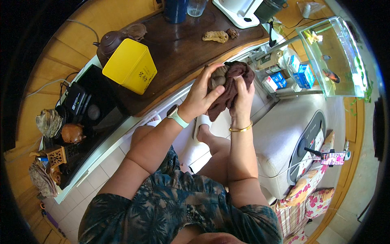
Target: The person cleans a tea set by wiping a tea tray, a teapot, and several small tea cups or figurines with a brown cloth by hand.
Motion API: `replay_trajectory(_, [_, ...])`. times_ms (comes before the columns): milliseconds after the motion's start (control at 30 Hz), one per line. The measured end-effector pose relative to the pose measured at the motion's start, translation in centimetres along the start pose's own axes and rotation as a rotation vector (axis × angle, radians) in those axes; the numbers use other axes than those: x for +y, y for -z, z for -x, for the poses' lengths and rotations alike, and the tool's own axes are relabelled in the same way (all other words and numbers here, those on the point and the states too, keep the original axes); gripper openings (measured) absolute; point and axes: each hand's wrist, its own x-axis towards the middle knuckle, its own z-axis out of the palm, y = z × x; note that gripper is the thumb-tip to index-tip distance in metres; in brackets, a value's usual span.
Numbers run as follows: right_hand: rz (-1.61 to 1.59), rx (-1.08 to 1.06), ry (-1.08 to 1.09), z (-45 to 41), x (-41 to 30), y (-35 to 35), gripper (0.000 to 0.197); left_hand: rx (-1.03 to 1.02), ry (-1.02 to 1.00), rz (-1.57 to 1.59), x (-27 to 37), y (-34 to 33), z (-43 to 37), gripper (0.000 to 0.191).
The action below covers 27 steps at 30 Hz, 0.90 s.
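My left hand (201,94), with a watch on its wrist, grips a small grey-brown ornament (218,77) from the side. Its exact shape is partly hidden by fingers and cloth. Bunched in my right hand (242,94) is a dark brown cloth (225,102), pressed against the ornament. A loose corner of the cloth hangs between my hands. Both hands are held up in front of the near edge of a dark wooden tea tray (179,52). On that tray lie a tan carved figurine (215,36) and a smaller brown figurine (232,33).
A yellow bin (131,67) stands on the tray's left beside a brown clay teapot (111,42). At the back are a blue cup (175,11), a clear glass (196,7) and a white appliance base (239,15). An aquarium (335,58) and a sofa arm (283,134) flank my right side.
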Motion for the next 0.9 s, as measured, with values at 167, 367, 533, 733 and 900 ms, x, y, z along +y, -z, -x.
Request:
replay_trajectory(167, [-0.243, -0.026, -0.337, -1.7, 0.2, 2.3, 0.028, -0.082, -0.097, -0.409, 0.8, 0.4, 0.0, 0.061])
replay_trajectory(367, [0.036, -0.092, -0.227, -0.2, 0.0, 0.7, 0.034, -0.006, -0.032, -0.316, -0.4, 0.9, -0.6, 0.052])
replay_trajectory(533, [0.158, -0.059, -0.062, 0.5, 0.3, -0.3, 0.038, -0.022, 0.086, -0.103, -0.7, 0.8, -0.6, 0.051])
replay_trajectory(733, [0.014, -0.002, -0.081, 0.0, 1.1, 0.5, 0.028, -0.072, -0.07, -0.423, 0.1, 1.0, -0.4, 0.053])
replay_trajectory(900, [-0.111, -0.05, -0.157, 0.1, 0.4, 0.3, 0.025, -0.076, -0.094, -0.465, 0.8, 1.5, -0.5, 0.054])
